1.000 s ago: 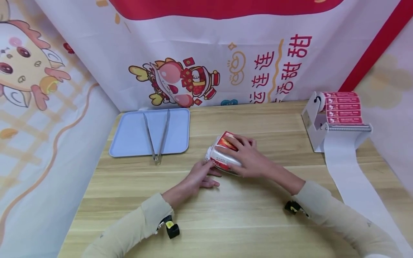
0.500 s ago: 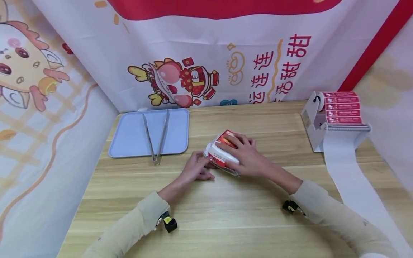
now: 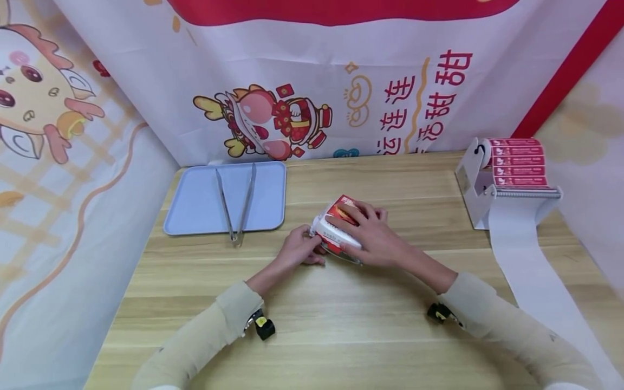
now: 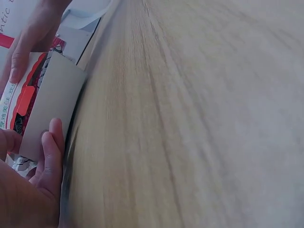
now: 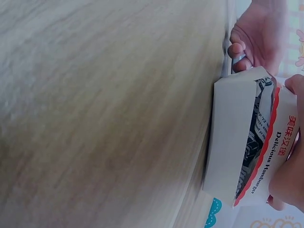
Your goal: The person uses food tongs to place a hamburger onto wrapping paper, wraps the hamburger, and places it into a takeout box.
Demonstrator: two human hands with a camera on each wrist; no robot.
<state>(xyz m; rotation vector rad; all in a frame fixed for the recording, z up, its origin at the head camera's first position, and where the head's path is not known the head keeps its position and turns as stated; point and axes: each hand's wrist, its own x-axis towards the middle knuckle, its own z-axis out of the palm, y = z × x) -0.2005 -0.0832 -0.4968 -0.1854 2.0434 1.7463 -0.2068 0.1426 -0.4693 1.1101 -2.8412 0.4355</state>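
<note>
A red and white hamburger box [image 3: 335, 234] sits on the wooden table, its lid lowered but a gap showing along the front. Through that gap, in the right wrist view, black-and-white printed wrapping paper [image 5: 255, 135] appears inside. My right hand [image 3: 377, 236] spreads over the lid, fingers across the top and thumb down the front side, holding it. At the box's left corner my left hand [image 3: 296, 250] pinches the edge between thumb and fingers. From the left wrist, the box's plain front wall [image 4: 53, 102] shows with fingertips against it. The box's back side is hidden.
A light blue tray [image 3: 195, 197] lies at the back left, with metal tongs [image 3: 227, 208] resting across its front edge. At the right stands a white dispenser [image 3: 472, 187] with a red label roll [image 3: 519, 162]; its paper strip [image 3: 531, 271] trails toward the front. A printed cloth backs the table.
My left hand has shifted left and slightly away from me around the box's corner, its fingers drawing closer in. The box has moved slightly left and back; my right hand stays on the lid.
</note>
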